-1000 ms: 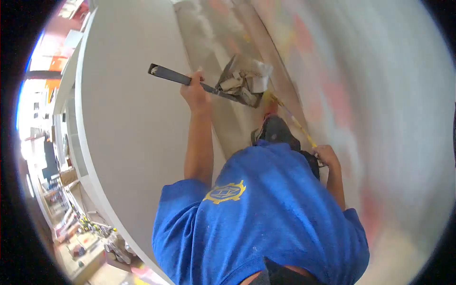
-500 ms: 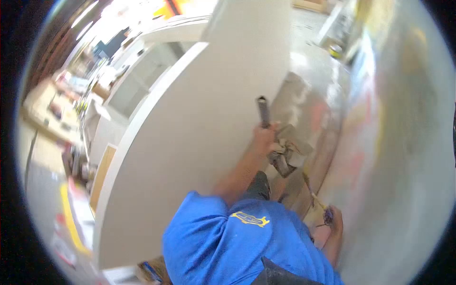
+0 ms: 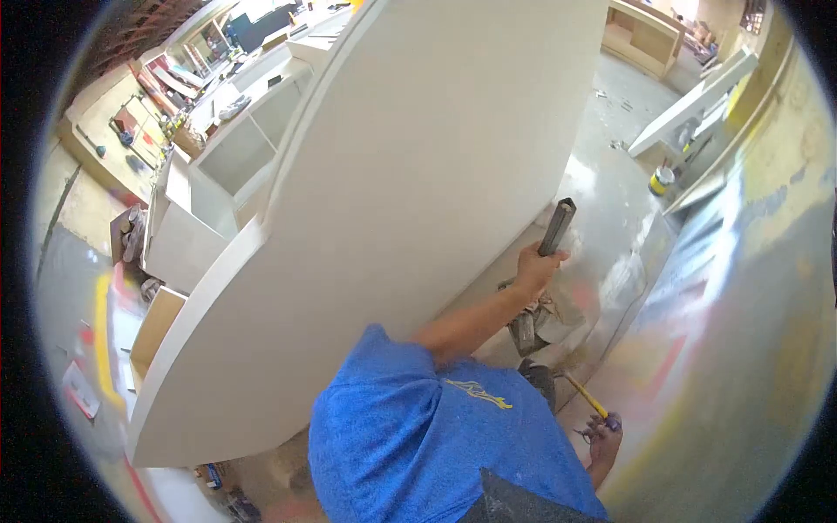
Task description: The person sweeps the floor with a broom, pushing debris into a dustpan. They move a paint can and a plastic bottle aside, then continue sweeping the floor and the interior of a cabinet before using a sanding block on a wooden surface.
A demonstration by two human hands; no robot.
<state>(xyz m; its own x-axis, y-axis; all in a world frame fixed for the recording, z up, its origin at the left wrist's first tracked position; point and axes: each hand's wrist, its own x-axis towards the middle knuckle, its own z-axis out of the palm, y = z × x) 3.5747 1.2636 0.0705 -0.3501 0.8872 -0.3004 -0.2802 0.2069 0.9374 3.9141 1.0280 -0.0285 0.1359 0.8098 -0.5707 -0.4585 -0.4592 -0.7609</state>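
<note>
My left hand (image 3: pixel 534 266) is shut on a long dark handle (image 3: pixel 556 225) that points upward. Its lower end reaches a dark dustpan (image 3: pixel 526 331) on the floor, which holds crumpled pale scraps (image 3: pixel 558 315). My right hand (image 3: pixel 603 436), low by the wall, grips a thin yellow-handled tool (image 3: pixel 584 397) that slants toward the dustpan. My blue shirt (image 3: pixel 436 444) fills the bottom of the view and hides my legs and much of the floor below me.
A large white cabinet panel (image 3: pixel 418 166) stands close on my left. White open shelf units (image 3: pixel 218 157) and cluttered workbenches (image 3: pixel 131 122) lie beyond it. A yellow can (image 3: pixel 661 180) sits on the dusty concrete floor (image 3: pixel 610 131) near a white board (image 3: pixel 689 109). A stained wall (image 3: pixel 750 288) runs along my right.
My head has turned, bringing the workshop behind the white panel into view. The dark handle has swung from slanting sideways to pointing up. Both hands keep their grips.
</note>
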